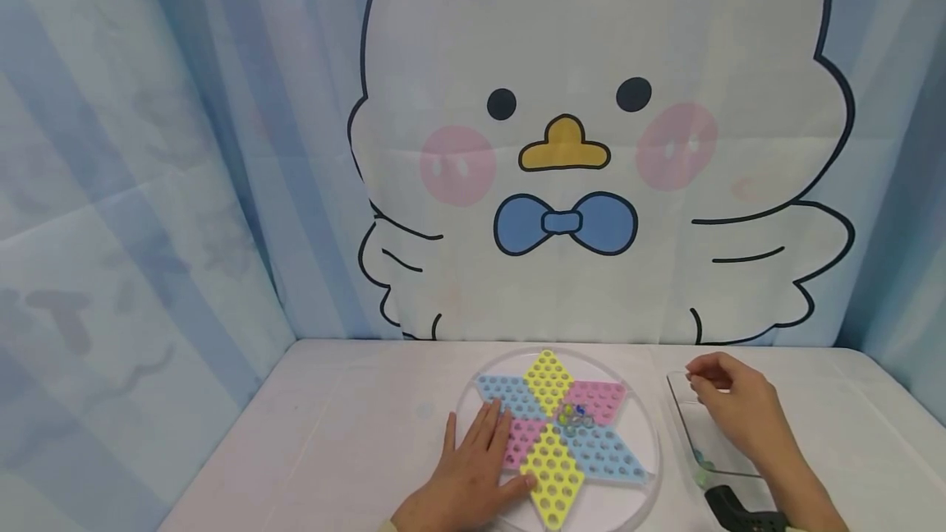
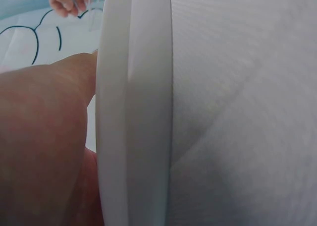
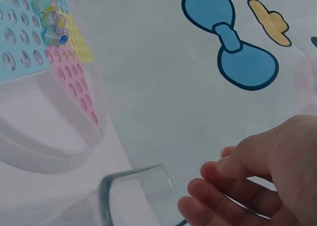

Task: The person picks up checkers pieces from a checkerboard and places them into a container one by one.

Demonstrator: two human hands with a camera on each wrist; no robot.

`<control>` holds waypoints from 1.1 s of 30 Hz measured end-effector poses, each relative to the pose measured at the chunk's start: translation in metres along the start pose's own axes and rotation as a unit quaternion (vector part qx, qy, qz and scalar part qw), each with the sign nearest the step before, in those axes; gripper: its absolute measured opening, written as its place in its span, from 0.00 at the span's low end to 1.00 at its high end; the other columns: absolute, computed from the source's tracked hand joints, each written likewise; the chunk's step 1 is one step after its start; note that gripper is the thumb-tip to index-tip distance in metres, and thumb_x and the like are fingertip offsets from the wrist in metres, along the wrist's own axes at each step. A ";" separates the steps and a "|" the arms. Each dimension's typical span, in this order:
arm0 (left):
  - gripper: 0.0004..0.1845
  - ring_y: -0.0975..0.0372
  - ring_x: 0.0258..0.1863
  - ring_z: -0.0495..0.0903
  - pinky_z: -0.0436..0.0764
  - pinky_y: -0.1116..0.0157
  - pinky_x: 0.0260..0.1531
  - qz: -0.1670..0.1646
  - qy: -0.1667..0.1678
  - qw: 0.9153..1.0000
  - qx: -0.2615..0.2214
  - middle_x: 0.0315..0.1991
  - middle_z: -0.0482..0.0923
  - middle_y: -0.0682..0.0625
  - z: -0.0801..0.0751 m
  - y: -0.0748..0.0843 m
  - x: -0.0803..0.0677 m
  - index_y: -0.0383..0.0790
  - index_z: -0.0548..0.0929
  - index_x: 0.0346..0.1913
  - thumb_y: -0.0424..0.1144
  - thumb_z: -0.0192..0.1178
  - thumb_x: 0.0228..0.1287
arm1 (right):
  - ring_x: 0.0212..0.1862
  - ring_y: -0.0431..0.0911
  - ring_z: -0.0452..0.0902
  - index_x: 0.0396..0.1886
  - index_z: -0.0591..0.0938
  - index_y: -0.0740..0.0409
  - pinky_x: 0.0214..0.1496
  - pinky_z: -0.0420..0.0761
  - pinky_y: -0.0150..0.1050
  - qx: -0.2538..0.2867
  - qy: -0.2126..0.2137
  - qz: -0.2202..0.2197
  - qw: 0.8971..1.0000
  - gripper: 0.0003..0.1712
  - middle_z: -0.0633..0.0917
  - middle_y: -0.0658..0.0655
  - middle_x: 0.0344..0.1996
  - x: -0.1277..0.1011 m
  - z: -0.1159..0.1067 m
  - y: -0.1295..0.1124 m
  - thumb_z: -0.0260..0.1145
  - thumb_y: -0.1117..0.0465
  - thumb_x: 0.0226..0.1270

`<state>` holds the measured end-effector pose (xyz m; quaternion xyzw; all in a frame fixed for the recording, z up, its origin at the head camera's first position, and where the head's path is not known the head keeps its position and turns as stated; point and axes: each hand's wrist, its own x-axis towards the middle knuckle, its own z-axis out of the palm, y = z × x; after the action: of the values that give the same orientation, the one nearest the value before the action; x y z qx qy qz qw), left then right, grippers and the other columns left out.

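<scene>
Light in the room is soft, diffuse and rather muted; in the head view the white tabletop near 7 o'clock reads pale grey, while the curtain at 3 o'clock falls dimmer in its folds. Left wrist view: board rim very close and soft-edged, fine ripple banding at 1 o'clock, grey shadow deepening towards 5 o'clock. Right wrist view: small glints on the marbles at 11 o'clock, clear box smearing at 7 o'clock.
</scene>
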<state>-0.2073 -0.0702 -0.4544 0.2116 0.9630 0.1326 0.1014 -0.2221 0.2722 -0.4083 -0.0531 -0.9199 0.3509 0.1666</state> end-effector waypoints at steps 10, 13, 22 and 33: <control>0.51 0.54 0.81 0.42 0.38 0.36 0.73 0.003 0.001 1.000 -0.002 0.82 0.42 0.47 0.001 -0.001 -0.001 0.43 0.51 0.79 0.76 0.41 0.64 | 0.43 0.44 0.81 0.48 0.81 0.62 0.37 0.73 0.15 0.027 0.029 -0.049 0.998 0.10 0.86 0.62 0.42 -0.006 0.007 -0.018 0.60 0.62 0.72; 0.51 0.54 0.81 0.42 0.37 0.36 0.73 0.002 0.001 1.000 -0.003 0.82 0.42 0.47 0.001 -0.001 0.000 0.43 0.51 0.79 0.76 0.42 0.64 | 0.41 0.30 0.77 0.47 0.82 0.61 0.38 0.73 0.14 0.037 0.034 -0.067 0.997 0.09 0.86 0.60 0.42 -0.006 0.010 -0.022 0.61 0.62 0.72; 0.52 0.55 0.81 0.42 0.37 0.36 0.73 -0.004 -0.008 1.000 -0.002 0.82 0.42 0.48 0.001 -0.001 0.001 0.44 0.51 0.79 0.76 0.41 0.63 | 0.35 0.25 0.76 0.45 0.82 0.60 0.38 0.78 0.19 0.067 0.021 -0.088 0.994 0.07 0.87 0.57 0.39 -0.009 0.023 -0.031 0.63 0.65 0.70; 0.52 0.54 0.81 0.43 0.38 0.36 0.73 -0.006 -0.006 1.000 0.000 0.82 0.42 0.48 0.000 0.000 0.001 0.44 0.52 0.79 0.76 0.42 0.63 | 0.46 0.44 0.81 0.45 0.82 0.59 0.45 0.82 0.28 0.056 -0.042 -0.069 0.995 0.07 0.86 0.54 0.40 -0.013 0.038 -0.045 0.63 0.64 0.69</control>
<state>-0.2078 -0.0698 -0.4544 0.2068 0.9636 0.1307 0.1083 -0.2219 0.2117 -0.4083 0.0352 -0.9067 0.3910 0.1541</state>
